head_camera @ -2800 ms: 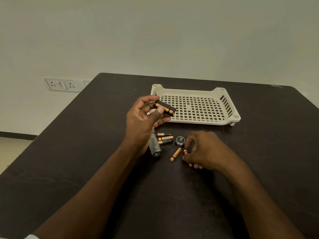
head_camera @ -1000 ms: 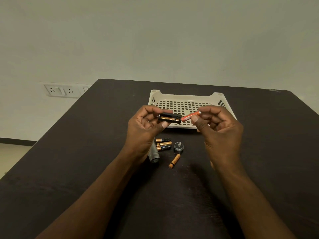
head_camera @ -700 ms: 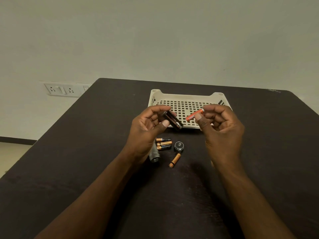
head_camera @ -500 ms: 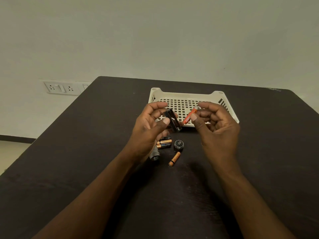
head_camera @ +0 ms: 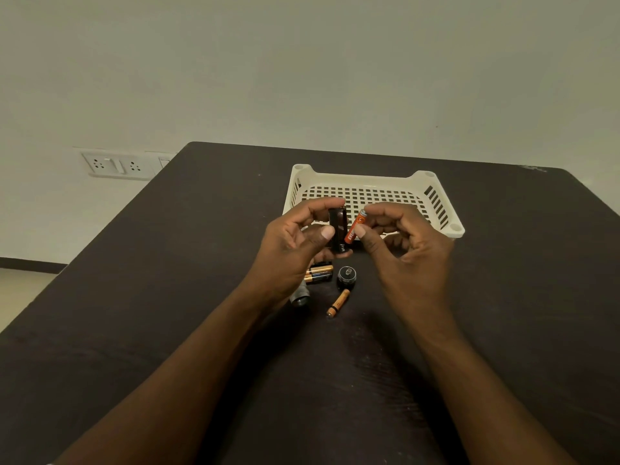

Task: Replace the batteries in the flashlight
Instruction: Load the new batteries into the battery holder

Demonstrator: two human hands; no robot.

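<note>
My left hand [head_camera: 292, 243] grips a black battery holder [head_camera: 337, 229], held nearly upright above the table. My right hand [head_camera: 402, 243] pinches a red battery [head_camera: 355, 227] between thumb and fingers, tilted and touching the holder's right side. On the dark table below lie two copper-and-black batteries [head_camera: 318, 275] side by side, a black flashlight end cap [head_camera: 346, 275] and one loose copper battery [head_camera: 338, 302]. The grey flashlight body [head_camera: 299, 295] lies partly hidden under my left wrist.
A cream perforated plastic tray [head_camera: 439, 209] stands just behind my hands on the dark table [head_camera: 167, 263]. A white socket panel [head_camera: 117, 164] is on the wall at left. The table's left edge runs diagonally.
My right hand picked the red battery off the table and brought it up to the holder. My left hand turned the holder from lying flat to nearly upright.
</note>
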